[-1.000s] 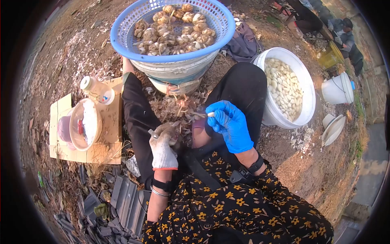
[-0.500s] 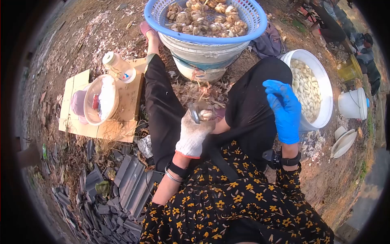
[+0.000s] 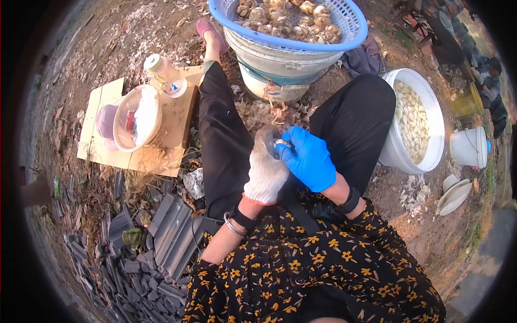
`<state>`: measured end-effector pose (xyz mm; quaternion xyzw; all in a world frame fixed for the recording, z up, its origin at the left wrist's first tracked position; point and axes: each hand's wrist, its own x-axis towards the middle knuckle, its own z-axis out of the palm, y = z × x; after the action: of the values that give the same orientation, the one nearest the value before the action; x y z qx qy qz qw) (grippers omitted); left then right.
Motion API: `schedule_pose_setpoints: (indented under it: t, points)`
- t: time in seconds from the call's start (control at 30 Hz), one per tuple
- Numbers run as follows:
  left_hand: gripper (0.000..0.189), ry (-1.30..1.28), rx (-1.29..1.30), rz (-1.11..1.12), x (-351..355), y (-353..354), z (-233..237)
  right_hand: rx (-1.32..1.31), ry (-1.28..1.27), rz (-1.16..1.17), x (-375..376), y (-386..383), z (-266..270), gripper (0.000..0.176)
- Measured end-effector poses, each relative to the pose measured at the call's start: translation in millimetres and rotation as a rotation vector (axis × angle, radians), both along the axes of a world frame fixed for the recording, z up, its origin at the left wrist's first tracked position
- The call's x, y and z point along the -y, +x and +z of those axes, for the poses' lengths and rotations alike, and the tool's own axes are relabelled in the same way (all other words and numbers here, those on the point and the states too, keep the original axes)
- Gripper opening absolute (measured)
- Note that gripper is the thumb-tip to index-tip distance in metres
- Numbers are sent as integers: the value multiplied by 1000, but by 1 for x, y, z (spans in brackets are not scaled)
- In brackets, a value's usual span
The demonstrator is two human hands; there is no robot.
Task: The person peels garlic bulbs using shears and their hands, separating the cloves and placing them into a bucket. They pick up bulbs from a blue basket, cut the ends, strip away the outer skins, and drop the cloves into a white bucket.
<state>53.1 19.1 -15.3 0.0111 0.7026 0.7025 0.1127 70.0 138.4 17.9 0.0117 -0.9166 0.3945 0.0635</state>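
In a white knit glove, my left hand (image 3: 265,175) is wrapped round a partly peeled garlic bulb (image 3: 282,143) between my knees. My right hand (image 3: 311,162), in a blue rubber glove, meets it there, thumb and fingers pinched on the pale cloves. Both hands hide most of the bulb. Beyond them, a blue plastic basket (image 3: 355,40) of whole garlic bulbs (image 3: 288,21) rests on a white bucket (image 3: 272,70). To the right of my knee stands a white tub (image 3: 438,137) of peeled garlic cloves (image 3: 412,121).
Cardboard (image 3: 175,153) on the left bears a peach-coloured basket (image 3: 119,132), a mauve cap (image 3: 105,119) and a clear jar (image 3: 171,81). Broken roof tiles (image 3: 175,231) lie nearer. At right are a lidded white bucket (image 3: 467,148), a hat-like white object (image 3: 455,196) and another person (image 3: 491,89).
My right hand has moved left from beside the tub of cloves to the garlic bulb in my left hand. A grey metal piece seen at my left thumb is now hidden or blurred.
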Motion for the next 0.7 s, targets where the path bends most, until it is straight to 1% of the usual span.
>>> schedule_pose_setpoints:
  t: [0.03,0.13,0.23,0.33,0.37,0.47,0.53,0.57,0.7]
  points:
    - [40,37,44,12,0,2,-2,-2,-3,1,1,2,-1,18]
    - [37,-48,13,11,1,3,9,-20,-23,20,1,3,-3,18]
    - [40,2,21,54,-2,3,-2,-116,-124,1,0,5,-13,15]
    - [43,120,154,34,2,-3,-7,-106,-171,23,-5,2,-23,18]
    - [46,83,47,65,1,-5,-8,-35,-278,26,-7,1,-23,19]
    - [47,-17,0,46,4,-8,-18,193,-593,16,-17,2,-26,24]
    - [48,26,17,52,4,-9,-18,344,-786,-1,-23,2,-33,26]
    - [48,47,23,57,4,-10,-17,291,-836,7,-22,1,-35,24]
    - [48,321,250,52,8,-10,-11,292,-876,19,-19,-2,-21,25]
